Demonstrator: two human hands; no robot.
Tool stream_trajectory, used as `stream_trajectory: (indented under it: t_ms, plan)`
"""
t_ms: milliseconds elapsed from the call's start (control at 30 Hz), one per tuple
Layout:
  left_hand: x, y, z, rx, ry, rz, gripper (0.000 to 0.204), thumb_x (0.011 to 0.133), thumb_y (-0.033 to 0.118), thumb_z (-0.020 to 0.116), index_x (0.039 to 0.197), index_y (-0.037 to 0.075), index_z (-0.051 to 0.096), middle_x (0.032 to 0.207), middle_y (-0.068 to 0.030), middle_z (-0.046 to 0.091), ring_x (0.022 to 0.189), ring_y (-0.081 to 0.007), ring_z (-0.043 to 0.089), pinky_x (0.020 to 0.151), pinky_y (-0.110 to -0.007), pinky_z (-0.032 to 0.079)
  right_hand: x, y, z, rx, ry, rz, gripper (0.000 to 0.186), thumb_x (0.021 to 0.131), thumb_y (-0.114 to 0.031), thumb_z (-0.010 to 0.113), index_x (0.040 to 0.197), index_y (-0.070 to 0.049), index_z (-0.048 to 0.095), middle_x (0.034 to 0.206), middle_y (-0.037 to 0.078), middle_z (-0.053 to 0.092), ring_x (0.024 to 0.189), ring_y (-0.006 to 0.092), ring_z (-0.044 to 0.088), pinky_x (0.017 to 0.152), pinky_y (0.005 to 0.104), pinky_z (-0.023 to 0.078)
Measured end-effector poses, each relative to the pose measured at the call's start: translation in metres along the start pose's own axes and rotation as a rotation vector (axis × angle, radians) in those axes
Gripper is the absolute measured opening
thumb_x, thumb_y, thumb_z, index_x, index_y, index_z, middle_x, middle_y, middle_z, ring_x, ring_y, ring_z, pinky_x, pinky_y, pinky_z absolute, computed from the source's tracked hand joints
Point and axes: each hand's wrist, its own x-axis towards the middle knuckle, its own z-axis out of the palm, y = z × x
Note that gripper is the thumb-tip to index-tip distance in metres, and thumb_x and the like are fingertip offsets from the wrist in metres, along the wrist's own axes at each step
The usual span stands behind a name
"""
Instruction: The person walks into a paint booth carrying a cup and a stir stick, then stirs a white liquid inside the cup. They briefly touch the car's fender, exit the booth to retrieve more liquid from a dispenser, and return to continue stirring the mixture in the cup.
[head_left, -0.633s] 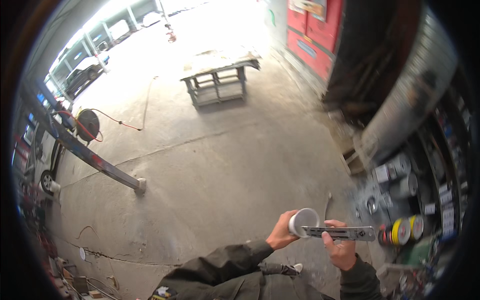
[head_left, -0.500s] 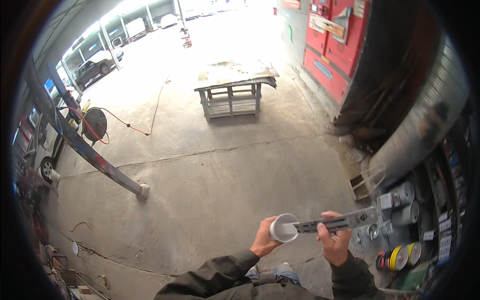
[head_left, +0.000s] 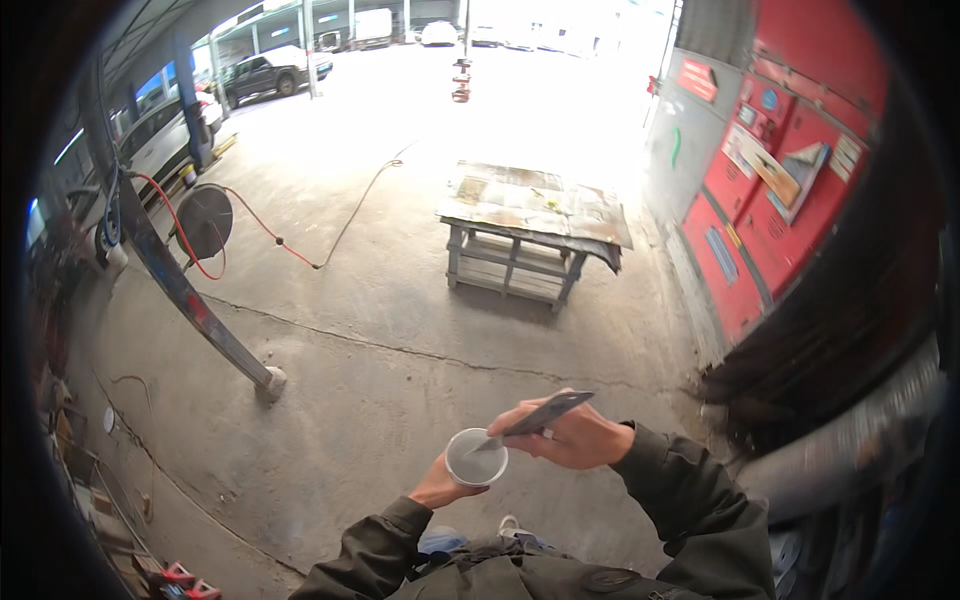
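Note:
My left hand [head_left: 442, 488] is wrapped round a white cup [head_left: 502, 470], which it holds from the left and below in front of my body. Inside the cup there is something pale grey; whether it is liquid I cannot tell. In my right hand [head_left: 585, 440] is a flat grey stirring stick [head_left: 552, 410], gripped near its middle. Its lower end reaches into the cup, and its upper end slants up to the right past my fingers. Both hands are above the concrete floor [head_left: 380, 400].
Ahead stands a low slatted bench [head_left: 540, 205] with a stained top. Red cabinets [head_left: 720, 265] line the right wall, near a blurred silver duct [head_left: 850, 430]. On the left are a slanting post [head_left: 190, 300] and a hose reel [head_left: 207, 218]. A dark pickup [head_left: 265, 78] is parked far off.
My view has swung to the right. The stick, earlier stretched sideways to the right from the cup, now stands steeper in it. My right hand has come closer to the cup.

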Motion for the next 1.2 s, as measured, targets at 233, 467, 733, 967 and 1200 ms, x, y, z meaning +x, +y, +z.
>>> stream_trajectory:
  t_ms: [233,467,733,967,1200]
  plan:
    - [0.124,-0.013,-0.108,-0.119,0.149,-0.071,0.084,0.074,0.012,0.088,0.145,0.003,0.044,0.136,-0.0100,0.057,0.125,-0.0210,0.055,0.105,-0.037,0.046,0.166,0.146,-0.053,0.014,-0.261,0.115,0.030,0.098,-0.016,0.063,0.127,-0.008,0.068,0.071,0.013,0.063,0.059,0.0236,0.062,0.061,0.0366,0.049]
    - [0.275,-0.059,-0.247,-0.212,0.459,0.018,0.081,0.072,0.014,0.092,0.138,0.003,0.048,0.130,-0.0105,0.058,0.120,-0.0206,0.057,0.101,-0.037,0.049,0.342,0.250,-0.058,0.076,-0.048,0.276,0.030,0.097,-0.013,0.063,0.126,-0.006,0.067,0.071,0.010,0.064,0.060,0.0170,0.064,0.060,0.0325,0.049]
    - [0.439,-0.003,-0.445,-0.100,0.557,0.070,0.086,0.073,0.015,0.092,0.142,0.002,0.042,0.134,-0.0116,0.057,0.122,-0.0209,0.058,0.101,-0.036,0.049,0.591,0.370,-0.125,0.052,0.243,0.162,0.026,0.097,-0.010,0.063,0.122,-0.003,0.068,0.073,0.010,0.069,0.062,0.0155,0.068,0.060,0.0295,0.053]
    - [0.615,0.002,-0.646,-0.175,0.445,0.014,0.085,0.077,0.016,0.090,0.145,0.003,0.040,0.136,-0.0118,0.057,0.127,-0.0216,0.056,0.105,-0.037,0.047,0.799,0.498,-0.197,0.218,-0.074,0.036,0.028,0.098,-0.014,0.065,0.124,-0.005,0.070,0.087,0.014,0.073,0.075,0.0185,0.072,0.068,0.0331,0.055]
    - [0.818,0.045,-0.807,-0.243,0.433,0.000,0.087,0.075,0.012,0.090,0.147,0.007,0.041,0.138,-0.0079,0.056,0.127,-0.0199,0.055,0.103,-0.036,0.049,1.007,0.632,-0.319,0.095,-0.192,-0.100,0.021,0.096,-0.007,0.066,0.115,-0.002,0.073,0.085,0.014,0.072,0.067,0.0198,0.070,0.061,0.0340,0.054]
